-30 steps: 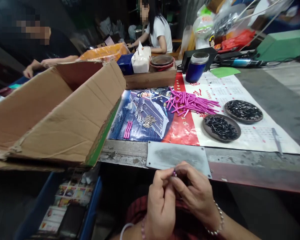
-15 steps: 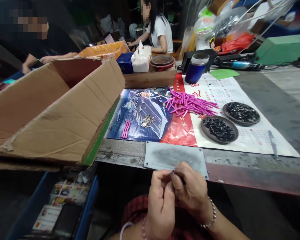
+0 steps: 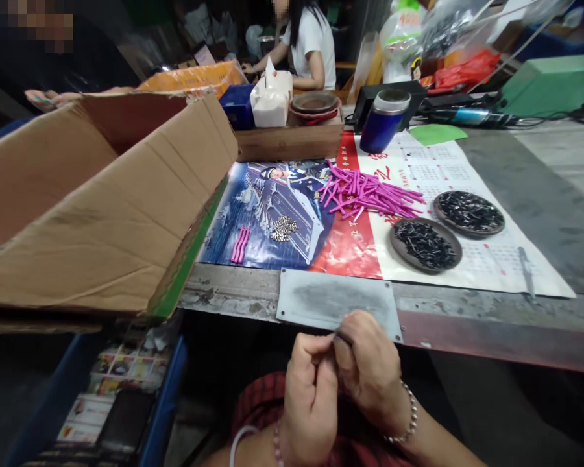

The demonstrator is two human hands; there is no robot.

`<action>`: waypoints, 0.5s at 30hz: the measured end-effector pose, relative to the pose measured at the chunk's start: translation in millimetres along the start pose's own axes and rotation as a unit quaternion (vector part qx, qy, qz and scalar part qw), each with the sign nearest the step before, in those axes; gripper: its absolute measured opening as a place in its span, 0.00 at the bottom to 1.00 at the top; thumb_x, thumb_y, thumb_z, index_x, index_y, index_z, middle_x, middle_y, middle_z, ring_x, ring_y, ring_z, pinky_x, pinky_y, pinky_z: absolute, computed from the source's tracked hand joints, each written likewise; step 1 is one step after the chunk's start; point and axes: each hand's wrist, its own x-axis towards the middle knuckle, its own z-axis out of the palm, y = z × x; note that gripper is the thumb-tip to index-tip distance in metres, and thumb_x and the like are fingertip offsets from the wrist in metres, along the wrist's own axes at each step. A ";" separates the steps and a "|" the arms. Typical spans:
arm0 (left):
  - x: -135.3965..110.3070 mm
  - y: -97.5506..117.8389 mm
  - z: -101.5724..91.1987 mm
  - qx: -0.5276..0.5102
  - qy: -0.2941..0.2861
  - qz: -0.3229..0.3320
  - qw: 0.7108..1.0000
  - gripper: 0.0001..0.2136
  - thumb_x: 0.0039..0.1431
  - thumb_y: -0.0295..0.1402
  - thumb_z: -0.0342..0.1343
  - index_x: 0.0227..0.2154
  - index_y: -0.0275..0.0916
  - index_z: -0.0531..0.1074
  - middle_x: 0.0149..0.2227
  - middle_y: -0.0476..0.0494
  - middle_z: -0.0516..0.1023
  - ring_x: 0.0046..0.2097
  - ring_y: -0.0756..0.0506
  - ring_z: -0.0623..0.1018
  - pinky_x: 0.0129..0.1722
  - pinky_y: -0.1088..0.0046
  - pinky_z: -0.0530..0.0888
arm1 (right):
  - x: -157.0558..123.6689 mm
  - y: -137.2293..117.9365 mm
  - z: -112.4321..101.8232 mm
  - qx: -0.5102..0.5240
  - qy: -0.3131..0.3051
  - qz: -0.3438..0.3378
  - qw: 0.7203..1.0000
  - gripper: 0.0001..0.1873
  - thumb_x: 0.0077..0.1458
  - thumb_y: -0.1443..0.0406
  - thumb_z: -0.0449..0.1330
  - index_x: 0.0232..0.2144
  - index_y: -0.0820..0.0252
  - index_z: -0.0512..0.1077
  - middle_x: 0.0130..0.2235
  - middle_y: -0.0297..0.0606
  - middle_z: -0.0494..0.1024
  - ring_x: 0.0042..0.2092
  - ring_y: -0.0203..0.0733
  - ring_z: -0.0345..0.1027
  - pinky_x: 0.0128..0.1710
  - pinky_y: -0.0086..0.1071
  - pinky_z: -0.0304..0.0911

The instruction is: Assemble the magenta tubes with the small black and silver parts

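My left hand (image 3: pixel 311 395) and my right hand (image 3: pixel 372 360) meet above my lap, just in front of the table edge. Both are closed, fingertips pinched together around something small and dark that the fingers mostly hide. Just beyond them lies a grey metal plate (image 3: pixel 338 301) with a dark rubbed patch. Farther back, a loose pile of magenta sticks (image 3: pixel 370 191) rests on a printed poster (image 3: pixel 355 253). Several shorter magenta pieces (image 3: pixel 241 244) lie side by side at the left, near a heap of small metallic beads (image 3: pixel 285 228).
Two round dishes of small black pieces, a nearer dish (image 3: pixel 425 245) and a farther dish (image 3: pixel 468 214), sit right. Tweezers (image 3: pixel 526 272) lie beyond them. A large cardboard box (image 3: pixel 117 220) stands left, above a blue bin (image 3: pixel 168 389). A blue tumbler (image 3: pixel 385 121) stands behind. Two people sit across.
The whole view has shifted slightly, so the table appears a little higher and farther left. My hands stay pinched together; the purple spot between the fingertips shows less now.
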 end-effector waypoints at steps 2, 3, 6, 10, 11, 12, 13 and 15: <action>-0.2 -1.9 0.6 -0.007 0.008 -0.006 1.000 0.08 0.73 0.30 0.49 0.45 0.47 0.72 0.39 0.51 0.75 0.40 0.52 0.77 0.43 0.82 0.74 | 1.1 -0.4 0.4 -0.009 -0.011 0.019 1.000 0.12 0.66 0.73 0.52 0.29 0.57 0.63 0.26 0.32 0.66 0.28 0.39 0.60 0.31 0.33 0.59; -0.7 -2.9 1.0 -0.016 0.009 -0.016 1.000 0.08 0.73 0.30 0.49 0.45 0.46 0.73 0.38 0.51 0.75 0.38 0.52 0.76 0.42 0.82 0.74 | 2.6 -0.6 -0.6 -0.002 -0.030 0.033 0.999 0.14 0.67 0.73 0.52 0.28 0.56 0.61 0.24 0.31 0.64 0.26 0.37 0.59 0.28 0.31 0.58; -2.4 -4.1 1.4 -0.062 0.005 -0.058 0.996 0.07 0.73 0.31 0.49 0.45 0.45 0.73 0.33 0.52 0.73 0.31 0.53 0.73 0.33 0.82 0.73 | 6.7 -1.4 -6.6 0.101 -0.088 0.106 0.985 0.16 0.69 0.72 0.49 0.27 0.56 0.60 0.23 0.28 0.65 0.22 0.33 0.61 0.23 0.25 0.58; -0.4 -1.8 -0.8 -0.065 0.014 -0.057 0.996 0.07 0.72 0.32 0.51 0.45 0.44 0.74 0.36 0.49 0.75 0.35 0.51 0.77 0.36 0.79 0.74 | 2.5 -2.4 -7.9 0.136 -0.062 0.125 0.981 0.06 0.67 0.69 0.55 0.34 0.58 0.67 0.30 0.33 0.72 0.30 0.37 0.69 0.30 0.28 0.67; 0.7 -1.4 -1.3 -0.058 0.015 -0.051 0.997 0.07 0.72 0.32 0.51 0.45 0.44 0.74 0.38 0.48 0.76 0.37 0.50 0.78 0.37 0.78 0.75 | 0.0 -3.0 -5.8 0.107 -0.049 0.101 0.988 0.04 0.65 0.70 0.56 0.37 0.58 0.68 0.32 0.35 0.73 0.32 0.38 0.69 0.33 0.29 0.67; 1.8 -1.3 -1.7 -0.050 0.013 -0.047 0.998 0.07 0.72 0.32 0.51 0.45 0.44 0.74 0.38 0.48 0.76 0.38 0.50 0.78 0.38 0.78 0.75 | -2.5 -3.6 -3.1 0.074 -0.035 0.075 0.994 0.04 0.65 0.71 0.56 0.39 0.58 0.68 0.32 0.37 0.73 0.33 0.40 0.69 0.35 0.31 0.68; 2.7 -1.6 -1.9 -0.041 0.011 -0.040 0.998 0.07 0.72 0.31 0.50 0.45 0.45 0.74 0.38 0.48 0.76 0.39 0.50 0.78 0.38 0.79 0.75 | -4.6 -4.3 -0.1 0.043 -0.021 0.053 0.997 0.05 0.65 0.72 0.55 0.40 0.58 0.67 0.33 0.37 0.73 0.34 0.41 0.68 0.37 0.34 0.68; 4.1 -2.8 -2.6 -0.019 0.010 -0.024 0.999 0.08 0.72 0.29 0.50 0.45 0.45 0.73 0.38 0.49 0.76 0.38 0.50 0.78 0.40 0.80 0.75 | -6.5 -5.4 4.3 -0.005 0.000 0.036 0.999 0.05 0.64 0.72 0.54 0.38 0.58 0.66 0.32 0.37 0.71 0.34 0.43 0.66 0.39 0.38 0.67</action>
